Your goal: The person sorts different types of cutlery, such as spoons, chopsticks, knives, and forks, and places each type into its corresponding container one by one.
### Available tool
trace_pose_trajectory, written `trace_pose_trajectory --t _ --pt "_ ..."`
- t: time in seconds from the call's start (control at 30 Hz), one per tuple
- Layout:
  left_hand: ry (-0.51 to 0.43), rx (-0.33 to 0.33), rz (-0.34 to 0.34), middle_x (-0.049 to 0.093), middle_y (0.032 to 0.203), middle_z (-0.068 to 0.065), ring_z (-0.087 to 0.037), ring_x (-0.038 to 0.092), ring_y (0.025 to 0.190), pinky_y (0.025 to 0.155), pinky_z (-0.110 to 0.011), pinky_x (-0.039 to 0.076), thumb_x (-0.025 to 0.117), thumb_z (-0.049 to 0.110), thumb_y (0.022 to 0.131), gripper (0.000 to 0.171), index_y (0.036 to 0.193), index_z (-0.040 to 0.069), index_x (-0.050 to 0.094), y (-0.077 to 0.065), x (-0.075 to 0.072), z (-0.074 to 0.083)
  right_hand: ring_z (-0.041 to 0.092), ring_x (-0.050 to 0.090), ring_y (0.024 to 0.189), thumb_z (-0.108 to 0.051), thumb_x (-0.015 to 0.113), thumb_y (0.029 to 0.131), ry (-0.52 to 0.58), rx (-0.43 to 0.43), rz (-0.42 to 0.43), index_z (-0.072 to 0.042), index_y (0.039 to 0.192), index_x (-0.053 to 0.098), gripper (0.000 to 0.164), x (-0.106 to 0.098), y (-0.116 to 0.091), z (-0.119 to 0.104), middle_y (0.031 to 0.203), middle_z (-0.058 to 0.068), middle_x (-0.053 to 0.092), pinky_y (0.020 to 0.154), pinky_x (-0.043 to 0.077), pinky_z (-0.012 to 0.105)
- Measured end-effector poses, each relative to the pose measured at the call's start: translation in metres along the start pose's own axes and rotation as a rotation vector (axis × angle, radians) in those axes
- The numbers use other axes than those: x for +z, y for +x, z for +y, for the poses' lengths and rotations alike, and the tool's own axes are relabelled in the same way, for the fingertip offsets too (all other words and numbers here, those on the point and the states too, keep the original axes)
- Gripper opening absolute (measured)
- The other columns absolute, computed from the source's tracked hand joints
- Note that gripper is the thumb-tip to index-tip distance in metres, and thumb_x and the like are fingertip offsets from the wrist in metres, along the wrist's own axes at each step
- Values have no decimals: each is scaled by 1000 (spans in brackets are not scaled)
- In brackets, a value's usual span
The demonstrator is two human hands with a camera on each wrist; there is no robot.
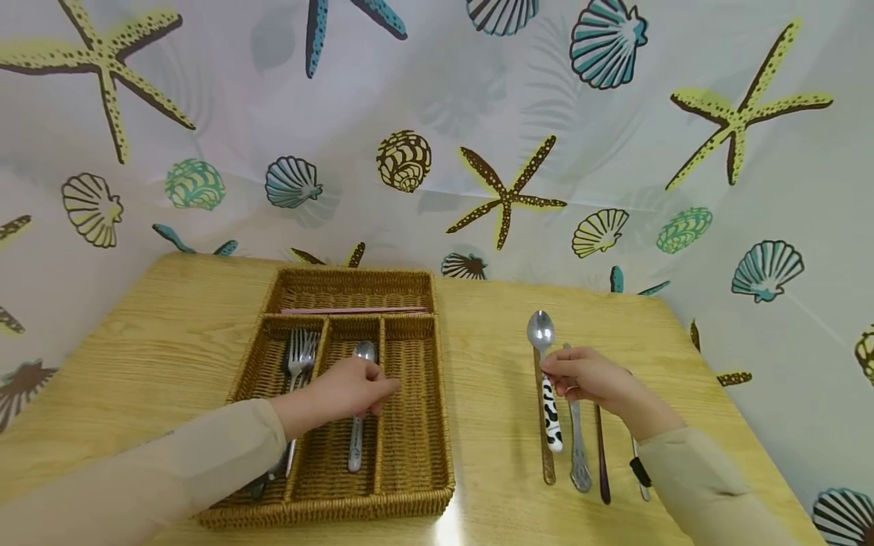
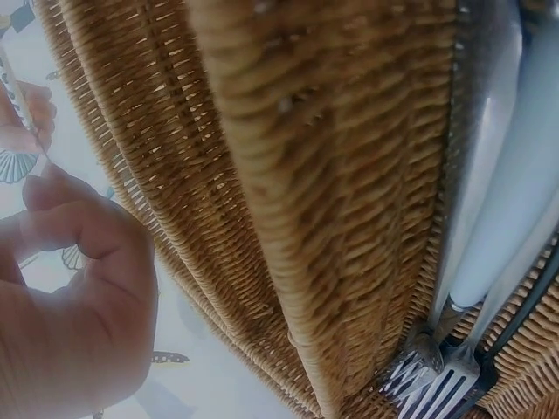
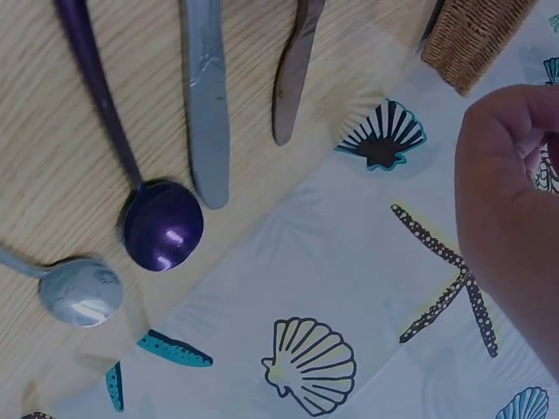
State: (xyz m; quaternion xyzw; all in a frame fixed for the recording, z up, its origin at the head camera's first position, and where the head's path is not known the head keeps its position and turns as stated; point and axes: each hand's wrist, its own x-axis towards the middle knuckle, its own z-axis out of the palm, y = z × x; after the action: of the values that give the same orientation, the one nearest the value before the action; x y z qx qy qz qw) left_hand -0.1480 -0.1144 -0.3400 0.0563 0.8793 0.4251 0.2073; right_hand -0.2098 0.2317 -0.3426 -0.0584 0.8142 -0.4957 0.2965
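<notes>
In the head view my right hand (image 1: 586, 377) pinches a spoon (image 1: 551, 413) with a black-and-white spotted handle, its bowl pointing away from me. That spoon is over a bronze knife (image 1: 548, 459) on the table. My left hand (image 1: 351, 388) hovers above the middle compartment of the wicker tray (image 1: 410, 502), fingers loosely bent and holding nothing. A white-handled spoon (image 1: 356, 447) lies in that compartment, partly hidden by the hand. Forks (image 1: 300, 353) and other cutlery fill the left compartment. In the left wrist view, a fork (image 2: 445, 384) and pale handles show beside the wicker divider.
Right of the held spoon lie a silver knife (image 3: 208, 131), a purple spoon (image 3: 163, 225) and a silver spoon (image 3: 81, 292). Pink chopsticks (image 1: 355, 310) lie in the tray's back compartment. A shell-patterned cloth (image 1: 382, 220) rises behind the wooden table (image 1: 485, 341).
</notes>
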Motion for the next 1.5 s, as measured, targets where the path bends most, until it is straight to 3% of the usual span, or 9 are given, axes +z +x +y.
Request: trace_pose_trajectory --t 0.17,0.53,0.8,1.03,1.2,1.4,1.5 --pt "-36 -8 20 62 67 -7 -17 53 54 54 -30 43 54 28 95 37 62 11 49 -1 2 -2 6 48 59 -23 48 98 18 -26 -39 -12 85 59 20 13 6 -7 69 -6 52 58 39 23" --pt "-104 28 16 61 64 -7 -13 45 49 55 -29 43 54 27 94 34 66 8 54 1 15 5 6 46 59 -22 47 98 53 -108 -97 -11 87 59 20 46 22 -27 72 -4 52 56 37 22" --pt "-132 33 -8 68 76 -5 -13 57 55 54 -29 48 59 39 90 34 84 6 68 5 26 12 7 46 59 -21 50 97 72 -134 -117 -4 89 59 21 82 36 -46 73 -3 53 57 36 23" --pt "-90 45 -23 69 74 -4 -15 60 57 58 -30 50 61 40 89 35 78 7 68 1 19 12 8 46 58 -19 54 94 65 -129 -91 -9 82 60 17 112 45 -66 68 -4 55 55 35 22" --pt "-101 72 -6 69 75 -7 -14 57 54 61 -34 51 63 32 88 28 78 6 69 -4 11 11 8 46 56 -17 55 93 34 -124 -52 -8 80 61 18 128 50 -76 66 -3 54 54 36 22" --pt "-86 66 8 65 69 -6 -11 54 55 59 -30 50 67 24 85 23 73 4 67 -8 6 8 7 46 54 -20 56 93 -21 -117 -40 -6 77 62 23 136 52 -81 62 -3 53 51 36 21" --pt "-45 38 14 63 62 -4 -10 49 51 53 -26 46 69 23 84 24 69 5 67 -8 2 5 7 46 53 -23 54 95 -47 -120 -43 -2 86 67 26 134 51 -81 63 -3 53 51 37 21"
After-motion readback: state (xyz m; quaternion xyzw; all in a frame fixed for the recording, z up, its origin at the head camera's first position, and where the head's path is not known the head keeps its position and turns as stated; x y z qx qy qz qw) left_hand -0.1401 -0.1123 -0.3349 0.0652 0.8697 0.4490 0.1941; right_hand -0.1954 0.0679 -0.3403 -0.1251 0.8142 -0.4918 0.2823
